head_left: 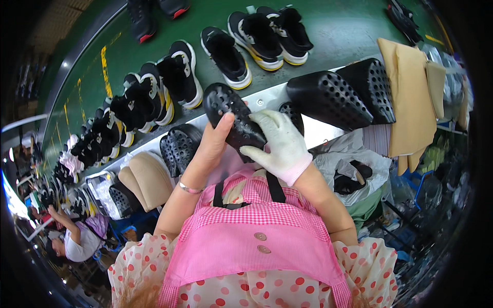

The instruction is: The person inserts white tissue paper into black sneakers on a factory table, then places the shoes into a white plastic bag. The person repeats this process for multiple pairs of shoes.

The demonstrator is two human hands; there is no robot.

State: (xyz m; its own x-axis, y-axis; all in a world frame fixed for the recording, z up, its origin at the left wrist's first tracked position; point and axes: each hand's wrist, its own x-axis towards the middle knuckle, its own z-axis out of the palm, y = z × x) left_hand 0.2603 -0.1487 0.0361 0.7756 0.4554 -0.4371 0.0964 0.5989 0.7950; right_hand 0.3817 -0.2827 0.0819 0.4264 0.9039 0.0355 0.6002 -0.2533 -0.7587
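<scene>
A black plastic shoe insert (227, 105), dotted with round holes, is tilted in front of my body. My bare left hand (211, 143) wraps round its left side, thumb on top. My right hand (282, 142), in a white glove, grips the lower right part between fingers and thumb. Just beyond my right fingers, another dark holed piece (292, 117) is partly hidden. Similar black inserts (179, 146) sit to the left of my left hand, and larger ones (334, 100) lie on the white ledge (321, 131) to the right.
On the green belt (149, 54) stand several black-and-white sneakers (226, 59) with yellow soles. Tan sheets (411, 97) stick up at the right, above a clear plastic bag (334, 159) with black pieces. A tan padded piece (146, 179) rests at left. Another person (84, 238) works at far left.
</scene>
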